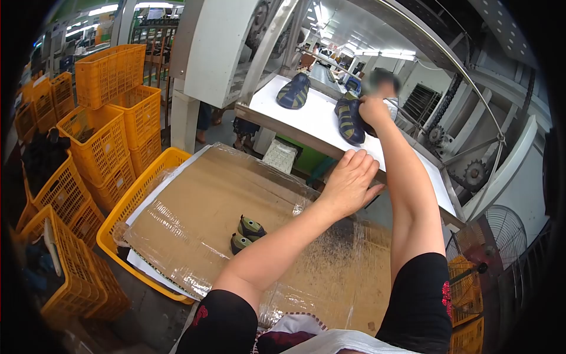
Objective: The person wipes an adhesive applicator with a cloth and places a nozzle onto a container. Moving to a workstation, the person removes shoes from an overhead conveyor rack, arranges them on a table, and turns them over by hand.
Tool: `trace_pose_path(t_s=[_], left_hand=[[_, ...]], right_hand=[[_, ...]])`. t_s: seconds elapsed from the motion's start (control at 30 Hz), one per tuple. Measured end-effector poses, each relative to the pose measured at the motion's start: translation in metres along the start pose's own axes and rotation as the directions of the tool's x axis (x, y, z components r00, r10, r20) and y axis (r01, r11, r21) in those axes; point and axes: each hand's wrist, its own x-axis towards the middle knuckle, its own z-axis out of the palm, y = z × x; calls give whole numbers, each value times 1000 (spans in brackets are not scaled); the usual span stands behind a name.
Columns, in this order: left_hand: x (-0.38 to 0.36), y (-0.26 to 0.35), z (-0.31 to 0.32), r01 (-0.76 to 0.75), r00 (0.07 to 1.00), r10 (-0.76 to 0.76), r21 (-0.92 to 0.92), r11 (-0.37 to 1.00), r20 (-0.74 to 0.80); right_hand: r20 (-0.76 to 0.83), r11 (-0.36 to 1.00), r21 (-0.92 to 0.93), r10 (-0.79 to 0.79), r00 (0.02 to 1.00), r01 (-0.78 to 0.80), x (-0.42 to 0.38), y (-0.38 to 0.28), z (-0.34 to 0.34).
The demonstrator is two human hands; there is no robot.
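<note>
My right hand [375,112] is stretched far forward over a white table [318,121]. Its fingers are closed at a dark navy shoe [349,122] with olive stripes, toe pointing towards me. Behind it, part of a similar shoe [352,95] seems to show. Another navy and olive shoe [293,92] stands apart on the table's left side. My left hand [352,183] holds nothing; its fingers extend side by side at the table's near edge, with the thumb apart. Below, two small olive and black shoes [250,229] sit on cardboard [194,200], partly behind my left forearm.
The cardboard, wrapped in clear plastic, lies over a yellow bin [110,227]. Stacked orange crates [97,141] stand on the left. To the right are a fan [492,239] and a machine frame with sprockets [475,173]. Across the table is a person [383,85].
</note>
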Motion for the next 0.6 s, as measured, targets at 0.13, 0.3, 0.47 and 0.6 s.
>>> trace_pose_path(t_s=[0.13,0.3,0.47,0.6], left_hand=[[-3,0,-2,-15,999,17,27,1000,-44],[-8,8,-3,19,1000,-19,14,1000,7],[-10,12,-7,12,1000,-11,41,999,-28],[-14,14,-13,11,1000,-11,37,999,-6]], right_hand=[[426,840,437,122,896,-322,10,8,-6],[512,961,204,57,857,-186,-6,-23,-28],[594,963,113,131,794,-243,-6,-22,-12],[532,894,261,181,827,-364,-1,11,28]])
